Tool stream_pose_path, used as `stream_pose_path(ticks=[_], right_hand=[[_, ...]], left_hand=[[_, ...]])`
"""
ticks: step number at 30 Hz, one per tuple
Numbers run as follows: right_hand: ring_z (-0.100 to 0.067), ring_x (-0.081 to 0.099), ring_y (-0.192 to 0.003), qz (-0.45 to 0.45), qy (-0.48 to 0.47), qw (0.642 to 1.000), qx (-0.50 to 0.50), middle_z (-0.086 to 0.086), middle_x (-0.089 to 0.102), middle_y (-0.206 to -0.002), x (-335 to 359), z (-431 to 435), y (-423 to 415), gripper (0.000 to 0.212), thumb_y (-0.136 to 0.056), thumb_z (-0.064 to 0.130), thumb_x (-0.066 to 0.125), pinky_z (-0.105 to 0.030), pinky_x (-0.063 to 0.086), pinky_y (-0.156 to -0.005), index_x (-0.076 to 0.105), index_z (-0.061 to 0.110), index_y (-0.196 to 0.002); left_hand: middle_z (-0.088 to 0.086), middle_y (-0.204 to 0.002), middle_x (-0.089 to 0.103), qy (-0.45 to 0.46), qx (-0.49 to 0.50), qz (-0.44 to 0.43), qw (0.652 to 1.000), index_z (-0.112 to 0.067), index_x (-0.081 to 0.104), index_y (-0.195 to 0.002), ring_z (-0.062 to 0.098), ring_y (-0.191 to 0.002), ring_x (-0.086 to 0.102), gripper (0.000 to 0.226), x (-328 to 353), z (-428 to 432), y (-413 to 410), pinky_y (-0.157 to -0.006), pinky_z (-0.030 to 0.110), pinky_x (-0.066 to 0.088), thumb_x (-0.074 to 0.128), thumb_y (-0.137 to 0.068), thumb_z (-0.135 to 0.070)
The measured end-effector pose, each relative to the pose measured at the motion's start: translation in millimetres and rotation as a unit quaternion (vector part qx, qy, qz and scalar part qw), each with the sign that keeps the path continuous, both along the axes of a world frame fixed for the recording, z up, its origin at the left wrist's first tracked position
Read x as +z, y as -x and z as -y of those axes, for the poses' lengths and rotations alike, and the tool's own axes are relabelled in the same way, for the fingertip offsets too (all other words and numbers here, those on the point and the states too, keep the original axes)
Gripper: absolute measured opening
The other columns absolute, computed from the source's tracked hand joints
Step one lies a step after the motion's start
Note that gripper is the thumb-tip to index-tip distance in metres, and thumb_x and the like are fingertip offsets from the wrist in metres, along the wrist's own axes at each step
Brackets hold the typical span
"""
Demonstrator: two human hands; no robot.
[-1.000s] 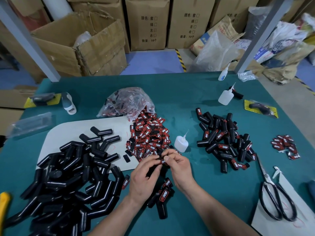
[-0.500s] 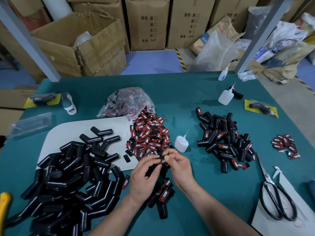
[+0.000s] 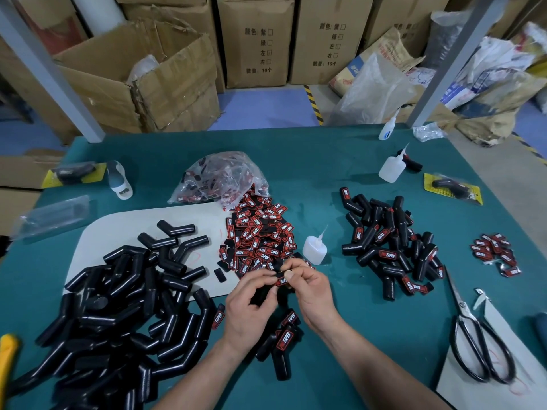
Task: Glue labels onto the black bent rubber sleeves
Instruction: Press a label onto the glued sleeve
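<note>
Left hand [image 3: 248, 306] curls around a glossy black bent rubber sleeve [image 3: 262, 295]; right hand [image 3: 313, 294] pinches a flat red-and-black rectangular label [image 3: 281, 281] onto it, just nearer than the small white plastic glue bottle [image 3: 314, 248]. Left of that bottle lies a heap of loose labels [image 3: 257, 238].

One wide-angle camera, worn on the person's head, is looking forward and down across the green table [image 3: 340, 161] from its near edge, facing the stacked cardboard boxes [image 3: 256, 39] at twelve o'clock. It is sitting close over the work: the left hand [image 3: 247, 309] and right hand [image 3: 315, 294] are filling the lower centre, gripping one sleeve [image 3: 262, 295], with both forearms running out at six o'clock. Through the wide lens the grey posts [image 3: 50, 69] are leaning outward at ten and two o'clock. The view is also taking in the unlabelled pile [image 3: 112, 306] at eight o'clock and the scissors [image 3: 462, 309] at four o'clock.
</note>
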State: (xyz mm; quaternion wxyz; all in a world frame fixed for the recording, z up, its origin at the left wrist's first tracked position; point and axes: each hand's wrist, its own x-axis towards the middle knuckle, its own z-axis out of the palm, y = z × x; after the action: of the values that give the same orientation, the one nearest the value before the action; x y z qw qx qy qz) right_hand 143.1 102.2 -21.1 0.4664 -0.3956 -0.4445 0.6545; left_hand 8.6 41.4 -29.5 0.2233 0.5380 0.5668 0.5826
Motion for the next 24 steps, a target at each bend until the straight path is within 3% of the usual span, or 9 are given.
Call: stream_pose_path(ticks=[12, 17, 24], right_hand=[[-0.012, 0.058, -0.09, 0.011, 0.005, 1.0, -0.006, 0.004, 0.067, -0.091, -3.9, -0.7, 0.6, 0.016, -0.074, 0.026, 0.071, -0.032, 0.044, -0.085, 0.07, 0.018, -0.061], [-0.009, 0.058, -0.088, 0.031, -0.009, 0.999, -0.006, 0.006, 0.067, -0.091, -3.7, -0.7, 0.1, 0.016, -0.075, 0.027, 0.071, -0.026, 0.045, -0.082, 0.069, 0.019, -0.06], [-0.01, 0.058, -0.089, 0.041, -0.026, 0.999, -0.001, 0.005, 0.068, -0.093, -1.6, -0.4, -0.9, 0.017, -0.077, 0.028, 0.07, -0.03, 0.044, -0.081, 0.071, 0.019, -0.063]], left_hand=[[-0.015, -0.114, 0.07, -0.002, 0.0, -0.002, 1.0, -0.031, 0.072, -0.106, 0.013, -0.108, 0.069, 0.021, 0.5, 0.2, 0.3, -0.098, 0.025, 0.052, 0.07, -0.088, -0.019], [-0.016, -0.114, 0.07, -0.002, -0.004, -0.005, 1.0, -0.031, 0.073, -0.106, 0.012, -0.107, 0.069, 0.021, 0.9, -0.7, 0.2, -0.098, 0.023, 0.051, 0.07, -0.088, -0.019], [-0.016, -0.113, 0.07, 0.008, -0.002, 0.0, 1.0, -0.029, 0.074, -0.105, 0.011, -0.108, 0.069, 0.019, 0.5, -0.2, -0.1, -0.098, 0.02, 0.05, 0.07, -0.088, -0.02]])
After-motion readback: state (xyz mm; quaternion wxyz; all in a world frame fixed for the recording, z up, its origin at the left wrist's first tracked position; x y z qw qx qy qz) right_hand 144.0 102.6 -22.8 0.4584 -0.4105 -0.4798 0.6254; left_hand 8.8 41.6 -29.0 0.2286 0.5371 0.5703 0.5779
